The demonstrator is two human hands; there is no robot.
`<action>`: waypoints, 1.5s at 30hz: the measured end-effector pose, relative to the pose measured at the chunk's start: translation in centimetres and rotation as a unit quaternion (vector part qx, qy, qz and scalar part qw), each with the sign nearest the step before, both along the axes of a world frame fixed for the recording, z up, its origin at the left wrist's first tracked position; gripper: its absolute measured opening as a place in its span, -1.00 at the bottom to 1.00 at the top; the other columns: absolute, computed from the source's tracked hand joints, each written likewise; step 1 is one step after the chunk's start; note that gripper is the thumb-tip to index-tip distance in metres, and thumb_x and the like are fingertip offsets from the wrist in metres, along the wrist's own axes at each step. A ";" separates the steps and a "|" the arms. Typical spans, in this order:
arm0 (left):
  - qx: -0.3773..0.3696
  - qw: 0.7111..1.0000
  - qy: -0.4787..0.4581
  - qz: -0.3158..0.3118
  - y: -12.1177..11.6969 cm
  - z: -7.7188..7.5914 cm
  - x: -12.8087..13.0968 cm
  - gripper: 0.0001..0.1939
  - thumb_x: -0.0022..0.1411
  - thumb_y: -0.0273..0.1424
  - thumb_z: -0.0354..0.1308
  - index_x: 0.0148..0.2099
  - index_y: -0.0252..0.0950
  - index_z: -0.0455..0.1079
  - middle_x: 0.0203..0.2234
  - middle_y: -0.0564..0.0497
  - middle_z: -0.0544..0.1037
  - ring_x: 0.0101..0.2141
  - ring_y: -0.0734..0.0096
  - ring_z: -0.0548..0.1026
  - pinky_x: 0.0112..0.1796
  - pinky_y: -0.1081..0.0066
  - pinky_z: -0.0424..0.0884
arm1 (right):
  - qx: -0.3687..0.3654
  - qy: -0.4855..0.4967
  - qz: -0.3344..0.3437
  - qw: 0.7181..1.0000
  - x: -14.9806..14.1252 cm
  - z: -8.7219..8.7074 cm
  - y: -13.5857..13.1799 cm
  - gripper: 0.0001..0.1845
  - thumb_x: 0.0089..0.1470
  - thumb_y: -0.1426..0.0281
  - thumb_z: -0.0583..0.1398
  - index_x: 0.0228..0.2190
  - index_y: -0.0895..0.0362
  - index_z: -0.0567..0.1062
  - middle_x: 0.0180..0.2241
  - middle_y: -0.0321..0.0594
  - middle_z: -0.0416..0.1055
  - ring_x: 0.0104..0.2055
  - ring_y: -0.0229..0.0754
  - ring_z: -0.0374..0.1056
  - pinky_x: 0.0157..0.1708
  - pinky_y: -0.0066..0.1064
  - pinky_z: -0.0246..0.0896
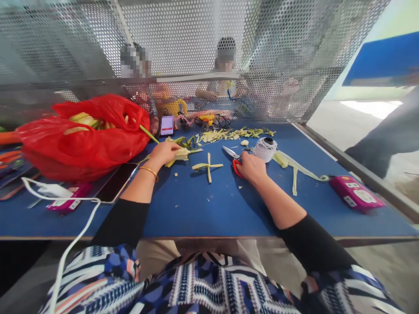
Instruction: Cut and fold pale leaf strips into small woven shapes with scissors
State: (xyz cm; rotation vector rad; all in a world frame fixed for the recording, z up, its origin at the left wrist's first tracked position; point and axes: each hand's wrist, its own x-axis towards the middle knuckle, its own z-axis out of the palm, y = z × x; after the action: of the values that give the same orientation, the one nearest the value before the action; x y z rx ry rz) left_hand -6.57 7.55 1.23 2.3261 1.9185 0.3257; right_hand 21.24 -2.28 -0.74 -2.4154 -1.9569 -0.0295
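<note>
My left hand (164,152), with a gold bangle at the wrist, lies at a bundle of pale yellow-green leaf strips (183,153). Its fingers close over the near end of the strips, and the thumb is mostly hidden. My right hand (253,167) grips the red handle of a pair of scissors (236,165), which rest low over the table with the blades pointing up and left. Between both hands lies a cross-shaped piece of folded leaf strips (208,166). A spool of white thread (264,149) stands just beyond my right hand.
A red plastic bag (98,150) of leaf pieces fills the left, beside a dark phone (116,183) and white cable (78,237). Leaf scraps (229,134) lie along the back. A magenta box (356,192) sits right. A perforated metal screen (183,39) borders the blue table (209,213); people sit behind it.
</note>
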 end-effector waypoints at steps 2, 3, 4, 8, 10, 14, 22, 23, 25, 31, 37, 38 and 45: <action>0.040 0.998 -0.050 0.025 -1.0 0.1 0.5 -0.57 0.13 -0.55 0.11 0.02 -0.19 0.57 0.00 -0.05 0.60 -0.02 0.14 0.53 -0.14 0.38 0.37 | 0.010 -0.003 0.003 1.000 -0.2 0.1 -0.1 -0.62 0.22 0.32 0.08 -0.05 0.32 0.43 -0.07 0.24 0.48 -0.08 0.12 0.47 -0.22 -0.24 0.30; 0.057 0.995 -0.077 0.031 -1.6 0.2 0.8 -0.58 0.15 -0.54 0.10 0.02 -0.21 0.57 -0.01 -0.06 0.60 -0.02 0.16 0.53 -0.12 0.38 0.37 | 0.016 -0.003 0.007 1.000 -0.3 0.2 -0.2 -0.61 0.21 0.31 0.10 -0.04 0.33 0.44 -0.05 0.25 0.47 -0.07 0.12 0.47 -0.20 -0.25 0.30; 0.065 0.992 -0.106 0.032 -2.2 0.3 1.2 -0.61 0.18 -0.53 0.09 0.02 -0.24 0.57 -0.03 -0.07 0.61 -0.03 0.18 0.54 -0.11 0.38 0.37 | 0.022 -0.002 0.012 1.000 -0.3 0.2 -0.2 -0.61 0.21 0.30 0.11 -0.05 0.33 0.44 -0.04 0.25 0.46 -0.06 0.12 0.46 -0.19 -0.25 0.30; 0.051 0.985 -0.166 -0.009 -4.7 0.1 2.8 -0.71 0.22 -0.41 0.12 -0.08 -0.28 0.60 -0.20 -0.09 0.67 -0.17 0.23 0.58 -0.17 0.40 0.38 | 0.054 0.009 0.039 0.998 -0.1 0.3 -0.2 -0.63 0.24 0.29 0.08 -0.09 0.29 0.51 -0.06 0.17 0.47 -0.05 0.13 0.44 -0.18 -0.23 0.30; 0.020 0.982 -0.182 -0.036 -5.6 -0.5 3.7 -0.73 0.25 -0.38 0.11 -0.12 -0.26 0.62 -0.30 -0.06 0.67 -0.25 0.25 0.58 -0.25 0.40 0.38 | 0.080 0.021 0.068 0.994 -0.1 0.1 -0.2 -0.66 0.23 0.34 0.09 -0.07 0.24 0.52 -0.06 0.11 0.48 -0.03 0.12 0.42 -0.16 -0.23 0.29; 0.033 0.986 -0.151 -0.057 -6.4 -1.9 5.0 -0.70 0.24 -0.19 0.17 -0.20 -0.25 0.63 -0.30 -0.10 0.66 -0.27 0.20 0.56 -0.28 0.37 0.35 | 0.126 0.068 0.149 0.978 -0.8 -0.9 0.1 -0.66 0.22 0.37 0.13 -0.02 0.18 0.53 -0.06 0.03 0.48 -0.02 0.05 0.40 -0.10 -0.23 0.27; -0.026 0.966 -0.232 -0.108 -5.9 -3.7 6.2 -0.89 0.16 -0.39 0.24 -0.31 -0.24 0.61 -0.39 -0.04 0.66 -0.35 0.30 0.54 -0.30 0.39 0.33 | 0.128 0.073 0.312 0.939 -3.9 -2.6 1.1 -0.83 0.18 0.44 0.18 -0.27 0.17 0.59 -0.18 -0.04 0.55 -0.05 -0.01 0.41 0.08 -0.19 0.13; -0.033 0.959 -0.260 -0.105 -5.9 -3.8 6.2 -0.91 0.14 -0.41 0.25 -0.34 -0.25 0.60 -0.43 -0.02 0.65 -0.39 0.33 0.52 -0.32 0.40 0.32 | 0.129 0.075 0.311 0.939 -3.8 -2.6 1.1 -0.83 0.19 0.44 0.16 -0.32 0.17 0.59 -0.24 -0.07 0.56 -0.10 -0.04 0.42 0.10 -0.18 0.09; -0.068 0.937 -0.329 -0.092 -6.0 -3.8 6.1 -0.94 0.11 -0.45 0.27 -0.37 -0.29 0.58 -0.52 0.01 0.61 -0.46 0.40 0.49 -0.36 0.42 0.32 | 0.141 0.099 0.304 0.937 -3.3 -2.5 1.0 -0.82 0.20 0.44 0.16 -0.36 0.15 0.57 -0.34 -0.14 0.56 -0.20 -0.10 0.43 0.13 -0.18 0.04; -0.250 0.838 -0.483 -0.052 -7.0 -3.0 6.3 -0.74 0.14 -0.24 0.28 -0.44 -0.35 0.49 -0.62 0.04 0.53 -0.60 0.53 0.43 -0.45 0.48 0.36 | 0.168 0.208 0.345 0.900 -1.7 -2.3 0.3 -0.85 0.18 0.37 0.19 -0.40 0.08 0.54 -0.47 -0.29 0.53 -0.39 -0.21 0.37 0.00 -0.29 0.11; -0.294 0.833 -0.460 -0.082 -8.2 -2.7 7.0 -0.71 0.07 -0.23 0.35 -0.52 -0.34 0.47 -0.63 0.03 0.54 -0.63 0.56 0.43 -0.54 0.53 0.28 | 0.157 0.172 0.379 0.895 -2.4 -1.5 -0.8 -0.83 0.19 0.39 0.15 -0.42 0.10 0.51 -0.44 -0.26 0.52 -0.31 -0.18 0.41 0.08 -0.23 0.03; -0.297 0.832 -0.463 -0.073 -8.3 -2.6 7.1 -0.73 0.08 -0.26 0.34 -0.52 -0.34 0.46 -0.64 0.03 0.54 -0.64 0.56 0.43 -0.54 0.53 0.27 | 0.151 0.171 0.377 0.898 -2.5 -1.3 -1.0 -0.82 0.19 0.40 0.14 -0.42 0.09 0.51 -0.44 -0.26 0.52 -0.30 -0.19 0.41 0.09 -0.24 0.03; -0.290 0.813 -0.501 -0.053 -8.9 -2.5 7.5 -0.82 0.06 -0.30 0.36 -0.35 -0.32 0.55 -0.64 0.08 0.53 -0.68 0.54 0.43 -0.57 0.51 0.28 | 0.156 0.170 0.352 0.907 -2.7 -0.8 -1.5 -0.76 0.22 0.43 0.07 -0.43 0.10 0.49 -0.45 -0.24 0.51 -0.36 -0.20 0.39 0.07 -0.22 0.09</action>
State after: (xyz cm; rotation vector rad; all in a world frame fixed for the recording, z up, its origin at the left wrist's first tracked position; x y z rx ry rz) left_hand 0.92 -1.37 -1.24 1.3656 1.1115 0.6635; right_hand 18.54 -3.80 -1.53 -1.3143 -2.2921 0.0842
